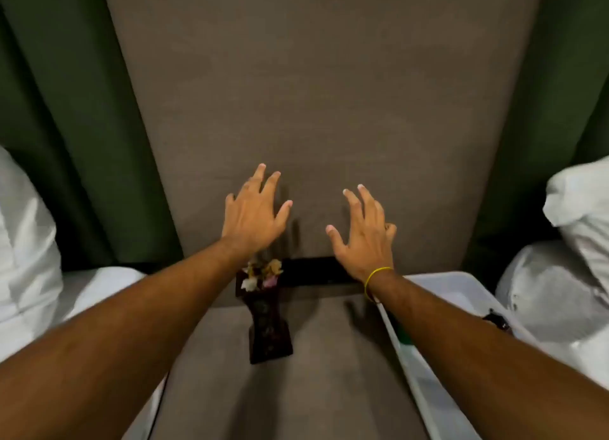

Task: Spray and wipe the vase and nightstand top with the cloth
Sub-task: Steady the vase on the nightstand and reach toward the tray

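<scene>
A dark, narrow vase (269,331) with pale artificial flowers (262,274) stands upright on the grey-brown nightstand top (316,373), left of its middle. My left hand (255,214) is raised above and behind the vase, fingers spread, holding nothing. My right hand (364,233) is raised to the right at about the same height, fingers apart and empty, with a yellow band on the wrist. I see neither a cloth nor a whole spray bottle; something green (404,335) and a black part (496,319) show beside my right forearm in the bin.
A white plastic bin (425,383) sits along the nightstand's right edge. White bedding and pillows lie at left (29,258) and right (566,274). A padded grey-brown panel (313,110) rises behind, flanked by dark green panels (66,126). A dark strip (313,270) runs along the nightstand's back.
</scene>
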Tool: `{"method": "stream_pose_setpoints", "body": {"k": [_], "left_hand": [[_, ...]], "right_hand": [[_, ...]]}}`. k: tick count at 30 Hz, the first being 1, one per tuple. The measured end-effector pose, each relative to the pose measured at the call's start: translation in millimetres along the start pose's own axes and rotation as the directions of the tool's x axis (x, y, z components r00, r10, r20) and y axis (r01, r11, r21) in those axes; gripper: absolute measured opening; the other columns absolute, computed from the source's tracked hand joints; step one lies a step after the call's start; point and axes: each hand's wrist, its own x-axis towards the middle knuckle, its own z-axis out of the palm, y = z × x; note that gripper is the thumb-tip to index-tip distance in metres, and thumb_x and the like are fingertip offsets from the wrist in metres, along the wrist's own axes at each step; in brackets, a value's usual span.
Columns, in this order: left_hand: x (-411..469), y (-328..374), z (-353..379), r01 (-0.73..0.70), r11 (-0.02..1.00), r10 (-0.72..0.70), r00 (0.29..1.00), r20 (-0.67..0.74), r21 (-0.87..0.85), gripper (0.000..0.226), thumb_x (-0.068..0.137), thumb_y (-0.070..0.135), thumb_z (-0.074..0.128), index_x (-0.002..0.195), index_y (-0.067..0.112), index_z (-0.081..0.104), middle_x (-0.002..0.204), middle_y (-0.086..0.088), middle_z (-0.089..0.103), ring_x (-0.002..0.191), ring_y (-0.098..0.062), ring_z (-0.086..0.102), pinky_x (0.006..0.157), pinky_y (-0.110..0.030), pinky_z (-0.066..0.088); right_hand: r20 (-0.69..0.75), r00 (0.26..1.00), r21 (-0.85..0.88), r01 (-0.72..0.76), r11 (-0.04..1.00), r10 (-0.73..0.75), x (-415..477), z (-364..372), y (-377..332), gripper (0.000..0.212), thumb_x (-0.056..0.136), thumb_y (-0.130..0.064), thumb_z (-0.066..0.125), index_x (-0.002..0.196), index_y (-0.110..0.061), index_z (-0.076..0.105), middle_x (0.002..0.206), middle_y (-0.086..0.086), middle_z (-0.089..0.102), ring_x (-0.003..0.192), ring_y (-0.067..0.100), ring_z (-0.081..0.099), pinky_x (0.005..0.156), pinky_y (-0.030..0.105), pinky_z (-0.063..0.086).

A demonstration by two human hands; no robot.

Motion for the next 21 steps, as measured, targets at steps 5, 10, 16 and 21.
{"method": "stream_pose_setpoints", "body": {"k": [5,10,16,21], "left_hand": [[-53,-27,65,0.073,0.995,-0.087,0.964,0.25,0.064,0.084,0.097,0.077,0.038,0.167,0.032,0.025,0.18,-0.003,0.017,0.158,-0.034,0.032,0.117,-0.068,0.034],[-77,-37,87,0.109,0.992,-0.127,0.895,0.428,0.067,0.081,0.093,0.084,0.032,0.151,0.03,0.049,0.166,-0.004,0.043,0.146,-0.036,0.048,0.11,-0.066,0.042],[-81,-46,100,0.083,0.995,-0.061,0.938,0.34,-0.05,0.074,0.096,0.077,0.033,0.139,0.023,0.059,0.15,-0.009,0.058,0.133,-0.038,0.058,0.103,-0.053,0.052],[-89,-49,109,0.045,0.998,-0.036,0.985,0.171,-0.051,0.078,0.098,0.075,0.038,0.16,0.027,0.039,0.178,-0.005,0.022,0.163,-0.033,0.021,0.121,-0.068,0.031]], "right_hand": [[0.178,0.984,-0.001,-0.033,0.999,0.033,-81,56,13,0.081,0.091,-0.061,0.051,0.162,-0.035,0.024,0.175,-0.004,0.012,0.156,0.027,0.027,0.105,0.06,0.043],[0.322,0.947,0.014,0.0,1.0,-0.005,-129,64,16,0.081,0.091,-0.06,0.053,0.163,-0.037,0.023,0.174,-0.005,0.013,0.156,0.024,0.026,0.107,0.059,0.042],[0.411,0.911,0.034,-0.044,0.998,0.026,-156,72,25,0.08,0.091,-0.06,0.052,0.162,-0.037,0.024,0.174,-0.008,0.015,0.158,0.022,0.025,0.114,0.066,0.034],[0.507,0.86,-0.026,-0.05,0.998,0.056,-189,87,34,0.081,0.09,-0.062,0.049,0.162,-0.034,0.026,0.174,-0.004,0.018,0.157,0.025,0.028,0.115,0.065,0.033]]}}
